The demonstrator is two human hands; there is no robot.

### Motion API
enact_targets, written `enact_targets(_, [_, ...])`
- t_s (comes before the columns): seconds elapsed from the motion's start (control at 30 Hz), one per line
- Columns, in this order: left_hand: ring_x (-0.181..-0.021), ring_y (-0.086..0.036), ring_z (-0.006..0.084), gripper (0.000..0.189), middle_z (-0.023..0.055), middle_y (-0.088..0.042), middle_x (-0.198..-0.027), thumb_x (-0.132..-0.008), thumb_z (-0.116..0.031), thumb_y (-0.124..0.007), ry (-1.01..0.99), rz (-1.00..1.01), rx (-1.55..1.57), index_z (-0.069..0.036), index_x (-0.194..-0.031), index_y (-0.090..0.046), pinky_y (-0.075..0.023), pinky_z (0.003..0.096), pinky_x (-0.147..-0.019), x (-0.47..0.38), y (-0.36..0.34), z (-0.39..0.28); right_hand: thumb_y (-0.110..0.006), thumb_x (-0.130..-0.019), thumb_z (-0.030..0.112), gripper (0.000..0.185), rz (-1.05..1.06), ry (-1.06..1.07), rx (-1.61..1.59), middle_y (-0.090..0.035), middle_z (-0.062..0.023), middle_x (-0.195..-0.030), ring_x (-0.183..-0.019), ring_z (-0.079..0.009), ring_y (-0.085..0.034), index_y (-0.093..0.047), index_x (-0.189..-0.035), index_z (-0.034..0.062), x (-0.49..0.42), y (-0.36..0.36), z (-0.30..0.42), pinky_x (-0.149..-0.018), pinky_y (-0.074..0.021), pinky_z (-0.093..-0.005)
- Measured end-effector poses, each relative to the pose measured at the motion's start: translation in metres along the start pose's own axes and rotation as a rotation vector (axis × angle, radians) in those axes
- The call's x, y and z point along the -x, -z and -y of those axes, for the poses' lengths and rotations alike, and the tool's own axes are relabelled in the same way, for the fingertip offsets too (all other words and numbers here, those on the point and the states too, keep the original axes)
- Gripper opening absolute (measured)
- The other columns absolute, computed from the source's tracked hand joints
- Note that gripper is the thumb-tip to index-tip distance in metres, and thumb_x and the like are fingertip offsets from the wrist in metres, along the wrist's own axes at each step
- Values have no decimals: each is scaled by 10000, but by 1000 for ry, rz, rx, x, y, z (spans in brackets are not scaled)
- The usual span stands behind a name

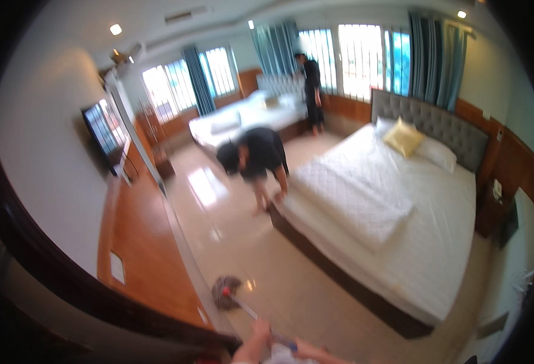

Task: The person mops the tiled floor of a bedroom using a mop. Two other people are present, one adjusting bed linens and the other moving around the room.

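Note:
Both my hands are on the pole of a floor mop at the bottom of the view. One hand, my left hand (261, 331), is closed round the pole nearer the mop head. My right hand (299, 349) grips it lower in the picture, by a blue part of the pole. The grey string mop head (226, 293), with a red centre, rests on the glossy tiled floor (267, 268), beside the base of a long wooden counter (144, 245). Blur hides the fingers' detail.
A bed with white sheets (430, 255) and a dark base stands at the right. A person in black (262, 152) bends at its corner; another person (313, 86) stands by a second bed (212, 132). A wall-mounted television (105, 132) hangs at the left.

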State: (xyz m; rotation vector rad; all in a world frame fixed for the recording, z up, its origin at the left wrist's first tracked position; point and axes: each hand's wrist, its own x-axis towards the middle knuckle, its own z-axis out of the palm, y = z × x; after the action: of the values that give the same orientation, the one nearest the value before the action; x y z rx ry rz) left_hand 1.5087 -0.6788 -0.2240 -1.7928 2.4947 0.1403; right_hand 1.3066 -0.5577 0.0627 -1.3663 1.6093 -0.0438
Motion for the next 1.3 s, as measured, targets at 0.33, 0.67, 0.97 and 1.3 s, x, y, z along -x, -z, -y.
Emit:
enact_targets(0.33, [-853, -671, 344, 149, 146, -692, -873, -741, -160, -631, -543, 549, 214, -92, -833, -726, -514, 477, -673, 50, 73, -216, -630, -836, 357, 566, 103, -47, -48, -702, -108, -988, -865, -225, -684, -517, -1355, 162, 161, 74, -173, -801, -526, -331])
enact_targets(0.67, [-837, -639, 380, 151, 165, -656, -817, -708, -48, -619, -833, 548, 760, -74, -853, -650, -500, 484, -701, 105, 113, -348, -692, -765, 208, 474, 42, -418, -190, -684, -31, -709, -559, -100, -612, -656, -1237, 181, 284, 165, -152, -598, -513, -268])
enact_targets(0.97, [-856, -642, 306, 110, 115, -637, -826, -695, -214, -720, -618, 164, 325, -112, -737, -711, -521, 432, -704, 59, 41, -163, -633, -766, 144, 617, 130, -137, -186, -675, -139, -899, -761, -194, -632, -530, -1371, 200, 122, 33, -141, -730, -508, -321])
enact_targets(1.3, [-973, -647, 272, 104, 96, -698, -931, -745, -166, -675, -376, 444, -41, -148, -824, -740, -469, 489, -845, 34, 7, -105, -603, -869, 214, 554, -11, 2, -121, -651, -183, -1147, -1003, -323, -649, -466, -1406, 204, 39, -58, -171, -853, -500, -386])
